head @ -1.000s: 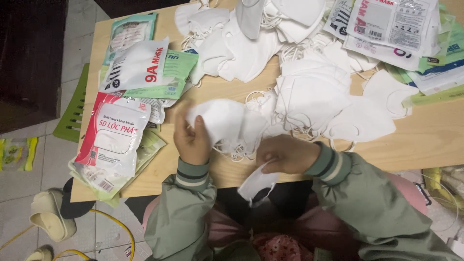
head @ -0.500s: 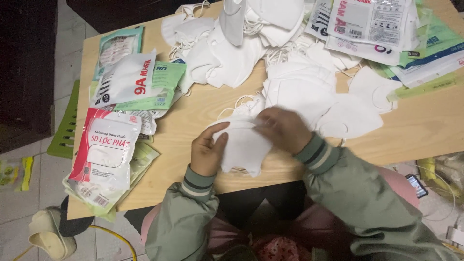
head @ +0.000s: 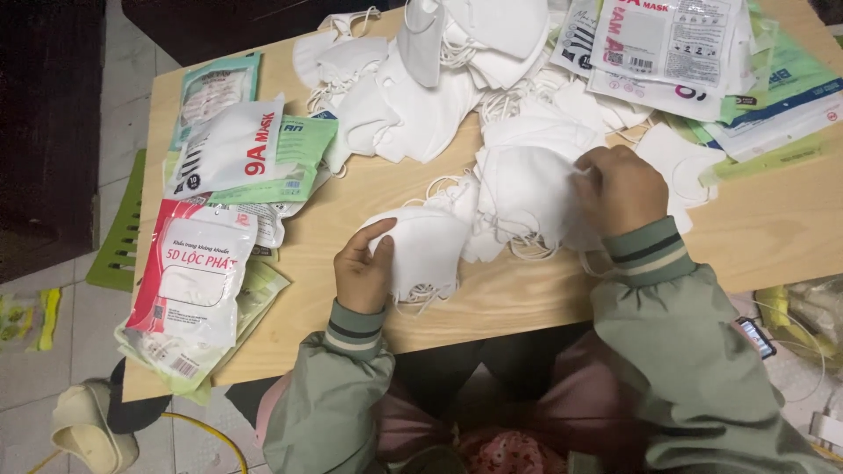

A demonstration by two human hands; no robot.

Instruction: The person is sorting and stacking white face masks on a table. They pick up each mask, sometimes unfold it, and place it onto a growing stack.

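Head view: left hand (head: 362,274) grips one folded white cloth face mask (head: 427,248), right hand (head: 620,188) clutches the loose white mask heap (head: 527,189) on the pale wooden counter (head: 773,228); most masks look unsorted.

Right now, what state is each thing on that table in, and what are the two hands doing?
Left hand: fingers closed on a white mask.
White mask: out of its packet, held at the table's near edge.
Right hand: gripping the mask pile.
Mask pile: loose, heaped, ear loops tangled.
Red-and-white packet: lying flat, overhanging the table's left edge.
Green packets: stacked, overlapping.
Wooden table: cluttered.
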